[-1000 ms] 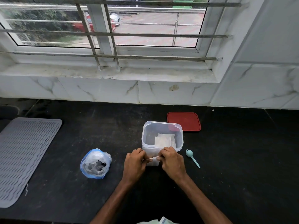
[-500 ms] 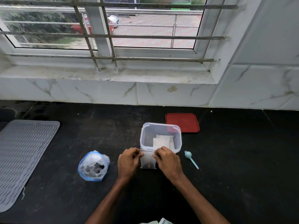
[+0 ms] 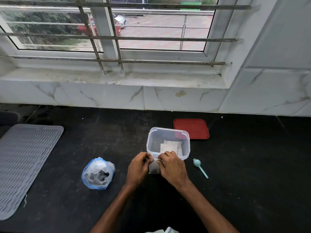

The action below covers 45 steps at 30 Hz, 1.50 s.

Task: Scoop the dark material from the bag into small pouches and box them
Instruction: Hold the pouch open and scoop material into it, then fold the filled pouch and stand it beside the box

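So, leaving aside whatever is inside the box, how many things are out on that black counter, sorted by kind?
bag: 1
box: 1
lid: 1
spoon: 1
mat: 1
pouch, pinched by the left hand and right hand: 1
Total: 6

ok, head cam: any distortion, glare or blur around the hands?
Head view: wide-angle lens bows the window bars; soft daylight, no hard shadows on the counter; left hand, right hand and pouch are sharp, no motion blur; no strong glare on the clear box.
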Available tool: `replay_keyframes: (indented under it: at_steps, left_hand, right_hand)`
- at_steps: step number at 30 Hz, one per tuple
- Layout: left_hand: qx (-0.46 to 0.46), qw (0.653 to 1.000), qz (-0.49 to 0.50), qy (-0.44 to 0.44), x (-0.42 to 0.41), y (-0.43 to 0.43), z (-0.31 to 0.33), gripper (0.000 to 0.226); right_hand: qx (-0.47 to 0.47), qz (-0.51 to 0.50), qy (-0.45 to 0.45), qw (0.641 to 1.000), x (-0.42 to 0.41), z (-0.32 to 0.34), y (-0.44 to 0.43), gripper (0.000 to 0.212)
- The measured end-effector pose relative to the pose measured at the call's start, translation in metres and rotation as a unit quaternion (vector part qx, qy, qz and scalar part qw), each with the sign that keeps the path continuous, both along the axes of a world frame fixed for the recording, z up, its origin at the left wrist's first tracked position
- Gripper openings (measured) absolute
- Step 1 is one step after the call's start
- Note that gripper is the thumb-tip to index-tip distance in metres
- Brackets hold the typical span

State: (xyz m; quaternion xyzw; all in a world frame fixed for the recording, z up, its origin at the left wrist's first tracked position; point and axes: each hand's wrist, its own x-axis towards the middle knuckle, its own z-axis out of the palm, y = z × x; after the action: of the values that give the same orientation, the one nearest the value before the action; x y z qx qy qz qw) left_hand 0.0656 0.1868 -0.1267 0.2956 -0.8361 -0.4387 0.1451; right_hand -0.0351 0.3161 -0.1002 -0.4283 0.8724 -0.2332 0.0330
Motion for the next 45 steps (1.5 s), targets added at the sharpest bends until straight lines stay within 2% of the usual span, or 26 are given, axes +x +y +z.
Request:
replay_keyframes:
  at_steps: [5, 10, 14, 18, 23, 27, 30, 36, 42, 45]
  left_hand:
    - [-0.048, 0.999, 0.003, -0.004, 0.002, -0.002, 0.004, 0.009]
    - [-0.085, 0.996, 0.004, -0.002, 0.005, -0.003, 0.004, 0.005]
    - [-0.048, 0.998, 0.016, 0.030, 0.009, -0.005, -0.001, 0.006]
    - [-0.025, 0.998, 0.043, 0.038, 0.011, -0.011, -0.005, 0.007]
    - [-0.053, 0.998, 0.027, -0.011, 0.006, -0.012, -0.003, 0.006]
    - [-0.076, 0.996, 0.027, -0.030, 0.006, -0.013, -0.005, 0.005]
    - [-0.051, 0.998, 0.040, -0.015, 0.007, -0.014, -0.005, 0.006]
    - [-0.030, 0.998, 0.052, -0.001, 0.001, -0.015, -0.002, 0.006]
    - [0.016, 0.997, 0.070, 0.000, 0.003, -0.013, -0.005, 0.012]
    - [0.040, 0.996, 0.074, 0.014, 0.001, -0.010, -0.003, 0.018]
  right_hand:
    - [-0.016, 0.006, 0.014, 1.000, 0.001, 0.000, -0.002, 0.013]
    - [-0.020, -0.004, -0.009, 1.000, 0.001, 0.000, -0.004, 0.017]
    - [0.009, -0.004, -0.031, 0.999, -0.002, -0.001, -0.003, 0.015]
    - [0.003, -0.052, -0.060, 0.997, -0.007, -0.001, -0.001, 0.014]
    - [0.054, -0.045, -0.015, 0.997, -0.003, 0.000, -0.007, 0.016]
    - [0.046, -0.041, 0.006, 0.998, -0.001, -0.004, -0.007, 0.014]
    - [0.013, -0.053, 0.029, 0.998, -0.001, -0.006, -0.003, 0.017]
    - [0.018, -0.031, 0.034, 0.999, -0.004, 0.000, 0.002, 0.024]
    - [-0.007, -0.083, 0.082, 0.993, -0.037, 0.016, -0.005, 0.014]
    - [0.065, -0.060, 0.023, 0.996, -0.071, 0.014, -0.015, 0.005]
